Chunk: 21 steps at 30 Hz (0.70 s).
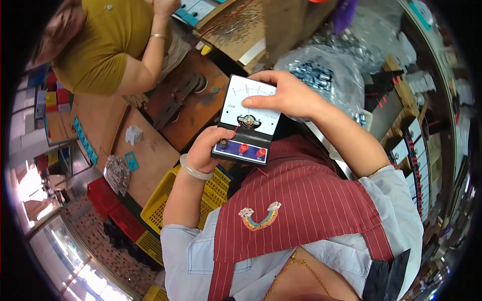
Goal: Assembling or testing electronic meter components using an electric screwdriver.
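We've got the left hand [205, 150] clamped under the meter [247, 119], right hand [287, 93] fingers pinched on its white face above the knob [248, 120], so probably best to keep it level.

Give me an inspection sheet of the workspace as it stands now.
Surface: brown workbench, worn and cluttered.
Job's things: meter, white dial face, black base with one black and two red terminals, held up off the bench.
Clutter: bag of small metal parts, cardboard, yellow crate, red crates.
Hands: left hand grips the meter's base; right hand holds its top, thumb on the dial face.
Cables: nothing seen.
Surroundings: another person at the bench; more meters stacked at right.
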### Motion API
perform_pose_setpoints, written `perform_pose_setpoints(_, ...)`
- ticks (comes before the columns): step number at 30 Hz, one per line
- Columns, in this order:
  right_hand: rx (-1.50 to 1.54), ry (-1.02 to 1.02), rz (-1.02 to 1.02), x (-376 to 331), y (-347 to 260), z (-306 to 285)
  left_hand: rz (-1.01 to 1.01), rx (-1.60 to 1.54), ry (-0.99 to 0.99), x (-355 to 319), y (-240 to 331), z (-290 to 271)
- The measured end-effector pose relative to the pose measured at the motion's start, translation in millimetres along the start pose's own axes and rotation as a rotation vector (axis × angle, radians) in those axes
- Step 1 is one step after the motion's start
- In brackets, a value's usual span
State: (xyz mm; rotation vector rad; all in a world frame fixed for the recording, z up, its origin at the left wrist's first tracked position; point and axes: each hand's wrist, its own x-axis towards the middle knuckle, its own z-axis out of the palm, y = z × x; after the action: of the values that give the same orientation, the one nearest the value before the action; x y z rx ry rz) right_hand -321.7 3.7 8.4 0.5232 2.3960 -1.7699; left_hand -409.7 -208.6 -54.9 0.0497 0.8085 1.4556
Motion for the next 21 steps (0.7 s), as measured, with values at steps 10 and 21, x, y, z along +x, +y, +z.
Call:
perform_pose_setpoints(10,0.017,-0.045,0.025,58,-6,14,0.008,-0.064,0.085,11,29,-39)
perform_pose_setpoints(21,-0.004,0.002,0.047,72,-2,4,0.002,-0.146,-0.051,29,36,-55)
